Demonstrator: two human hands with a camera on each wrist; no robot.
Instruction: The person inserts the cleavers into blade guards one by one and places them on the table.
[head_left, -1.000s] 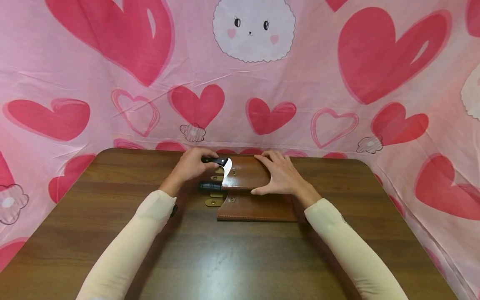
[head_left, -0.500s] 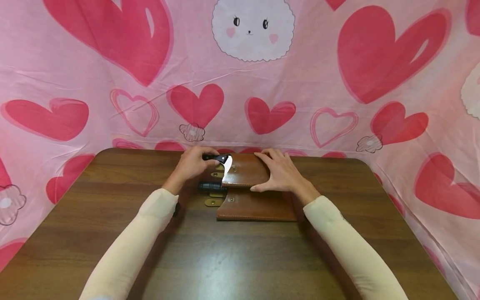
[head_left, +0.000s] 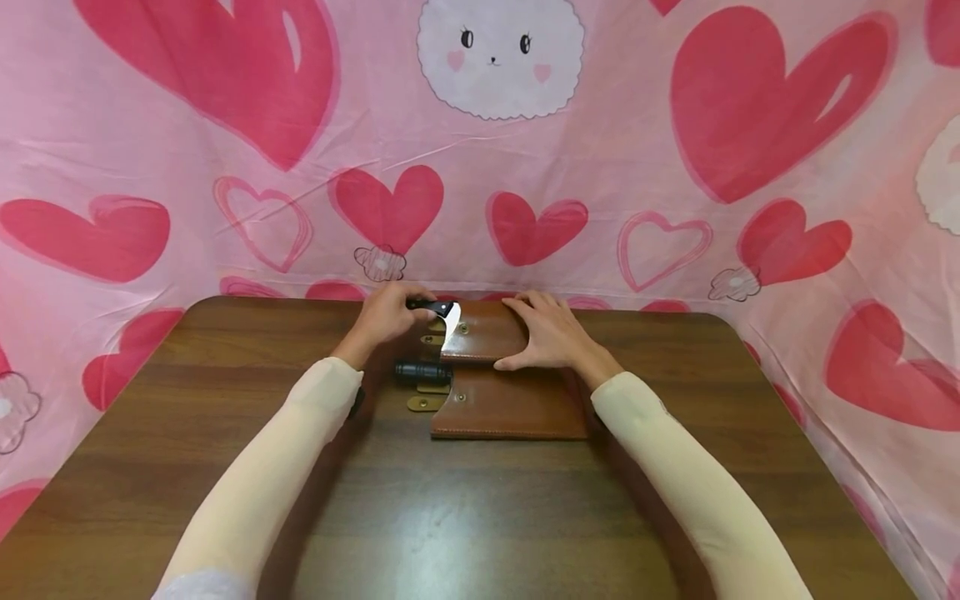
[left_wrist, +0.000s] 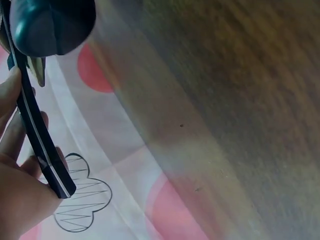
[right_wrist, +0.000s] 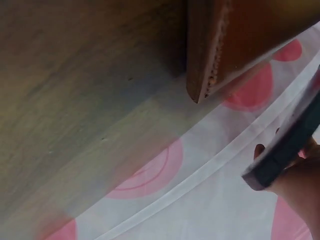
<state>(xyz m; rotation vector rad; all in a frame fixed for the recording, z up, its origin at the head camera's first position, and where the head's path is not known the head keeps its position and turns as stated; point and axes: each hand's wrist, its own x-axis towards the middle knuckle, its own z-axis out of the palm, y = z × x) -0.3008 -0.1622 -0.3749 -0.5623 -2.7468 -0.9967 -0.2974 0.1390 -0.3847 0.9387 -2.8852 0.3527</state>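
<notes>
My left hand (head_left: 386,323) pinches the black handle (head_left: 433,307) of a knife. Its shiny curved blade (head_left: 452,325) shows at the mouth of a brown leather sheath (head_left: 483,337), which covers the rest. Around that sheath's other end my right hand (head_left: 551,337) grips with spread fingers and thumb. In the left wrist view the knife handle (left_wrist: 37,125) shows a metal strip along its edge. A second brown sheath (head_left: 510,408) lies nearer on the table, with a ridged black handle (head_left: 423,372) protruding from its left side.
Tan snap straps (head_left: 425,404) stick out left of the sheaths. The wooden table (head_left: 450,517) ends just behind my hands, where a pink heart-print cloth (head_left: 450,142) hangs. In the right wrist view, a stitched leather corner (right_wrist: 215,65) stands near the hand.
Both hands have moved a little farther back and left with the knife and its sheath, away from the nearer sheath. The nearer sheath stays in place, and the grips look the same.
</notes>
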